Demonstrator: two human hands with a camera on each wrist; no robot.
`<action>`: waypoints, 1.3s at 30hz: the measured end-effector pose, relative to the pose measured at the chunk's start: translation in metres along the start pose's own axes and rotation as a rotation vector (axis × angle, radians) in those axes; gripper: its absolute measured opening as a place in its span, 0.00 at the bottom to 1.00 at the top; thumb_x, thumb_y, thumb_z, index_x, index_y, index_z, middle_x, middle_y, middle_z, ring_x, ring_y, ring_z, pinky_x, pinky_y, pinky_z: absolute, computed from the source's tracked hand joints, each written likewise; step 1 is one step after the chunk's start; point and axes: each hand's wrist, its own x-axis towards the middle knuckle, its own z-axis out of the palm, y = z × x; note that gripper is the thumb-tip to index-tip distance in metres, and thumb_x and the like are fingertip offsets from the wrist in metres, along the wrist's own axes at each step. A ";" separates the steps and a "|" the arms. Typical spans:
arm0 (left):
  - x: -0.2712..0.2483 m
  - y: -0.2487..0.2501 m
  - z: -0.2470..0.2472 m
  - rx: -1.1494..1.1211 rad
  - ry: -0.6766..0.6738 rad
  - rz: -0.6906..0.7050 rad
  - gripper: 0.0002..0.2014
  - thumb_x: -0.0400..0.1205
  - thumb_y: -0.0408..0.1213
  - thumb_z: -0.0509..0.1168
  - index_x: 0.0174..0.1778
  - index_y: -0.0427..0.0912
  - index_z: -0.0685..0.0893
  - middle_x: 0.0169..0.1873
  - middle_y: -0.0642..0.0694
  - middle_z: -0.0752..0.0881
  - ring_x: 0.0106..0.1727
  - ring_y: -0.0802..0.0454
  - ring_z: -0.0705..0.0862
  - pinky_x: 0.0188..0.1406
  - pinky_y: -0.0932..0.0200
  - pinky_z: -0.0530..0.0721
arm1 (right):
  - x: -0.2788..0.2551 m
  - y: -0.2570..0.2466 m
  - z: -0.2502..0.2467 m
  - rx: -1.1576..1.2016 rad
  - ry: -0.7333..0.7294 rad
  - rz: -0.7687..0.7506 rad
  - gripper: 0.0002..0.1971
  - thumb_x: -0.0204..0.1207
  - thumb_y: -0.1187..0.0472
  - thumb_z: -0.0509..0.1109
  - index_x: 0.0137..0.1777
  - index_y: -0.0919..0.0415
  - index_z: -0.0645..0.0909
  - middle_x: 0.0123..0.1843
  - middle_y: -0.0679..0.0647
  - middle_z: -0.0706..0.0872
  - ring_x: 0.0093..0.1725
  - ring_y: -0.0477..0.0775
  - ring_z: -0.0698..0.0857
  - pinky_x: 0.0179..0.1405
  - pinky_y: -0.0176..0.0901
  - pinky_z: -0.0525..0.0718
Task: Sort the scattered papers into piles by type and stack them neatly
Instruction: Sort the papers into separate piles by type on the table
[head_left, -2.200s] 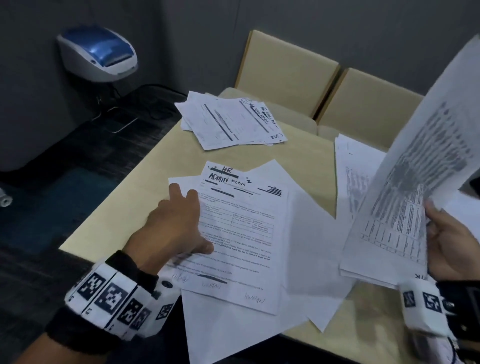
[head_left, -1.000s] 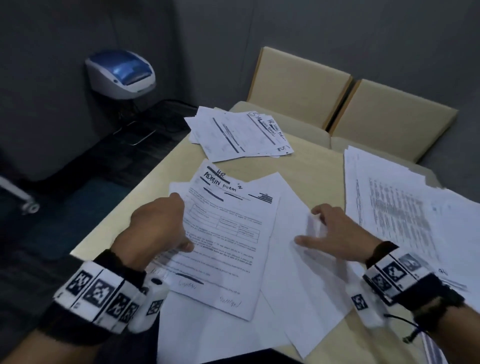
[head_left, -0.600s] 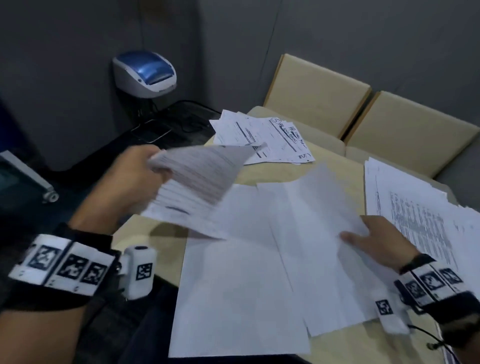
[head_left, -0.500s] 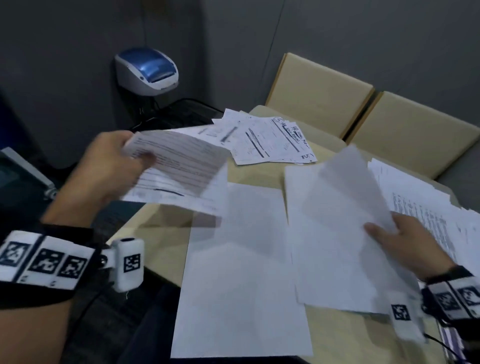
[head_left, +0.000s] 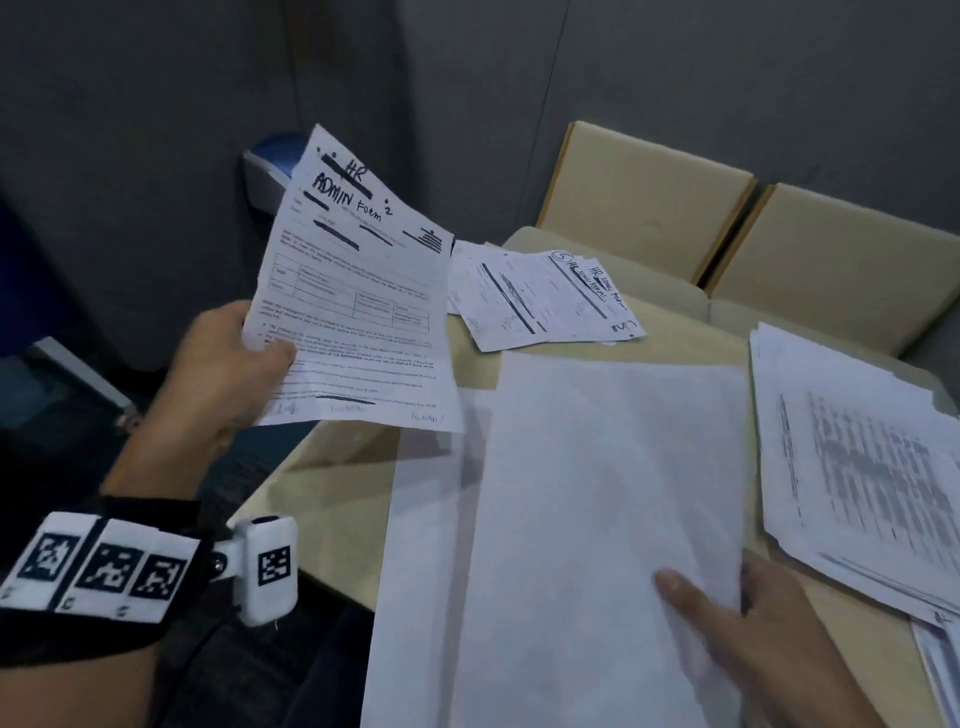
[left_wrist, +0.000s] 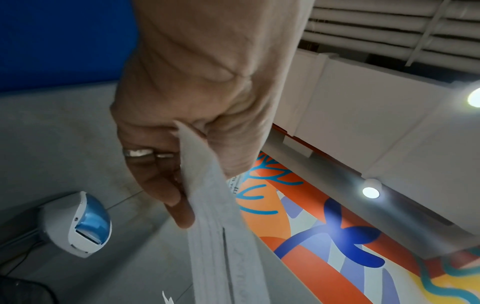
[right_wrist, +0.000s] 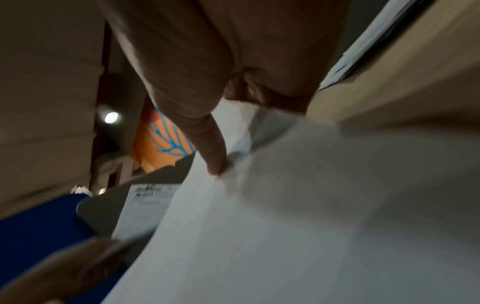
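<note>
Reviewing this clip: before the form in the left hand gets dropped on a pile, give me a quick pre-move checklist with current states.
1. Left hand grips the HR admin form: ok.
2. Form's heading readable for sorting: ok.
3. Matching pile of HR forms at the table's far side unobstructed: ok.
4. That pile squared: not ok, sheets fanned.
5. Right hand holds the blank sheets by their edge: ok.
6. How many sheets the left hand holds: cannot tell.
</note>
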 end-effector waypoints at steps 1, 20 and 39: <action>-0.001 0.003 0.001 0.023 -0.004 0.005 0.14 0.85 0.26 0.69 0.65 0.42 0.87 0.54 0.47 0.91 0.50 0.50 0.91 0.46 0.54 0.87 | -0.001 0.005 0.012 -0.031 -0.084 -0.014 0.17 0.68 0.61 0.87 0.57 0.54 0.91 0.49 0.49 0.96 0.46 0.48 0.96 0.48 0.49 0.93; 0.148 0.113 0.184 0.357 -0.473 0.090 0.10 0.80 0.30 0.79 0.53 0.31 0.90 0.45 0.39 0.90 0.42 0.46 0.88 0.38 0.53 0.88 | 0.018 0.060 0.086 -0.368 0.578 -0.550 0.14 0.64 0.57 0.55 0.21 0.60 0.72 0.26 0.51 0.75 0.27 0.51 0.65 0.32 0.43 0.55; -0.043 0.027 0.078 0.995 -0.669 0.052 0.43 0.77 0.75 0.64 0.82 0.52 0.70 0.79 0.46 0.69 0.80 0.40 0.70 0.78 0.41 0.74 | -0.002 0.051 0.062 -0.455 0.282 -0.611 0.24 0.66 0.40 0.66 0.62 0.48 0.76 0.53 0.58 0.84 0.49 0.60 0.79 0.49 0.46 0.69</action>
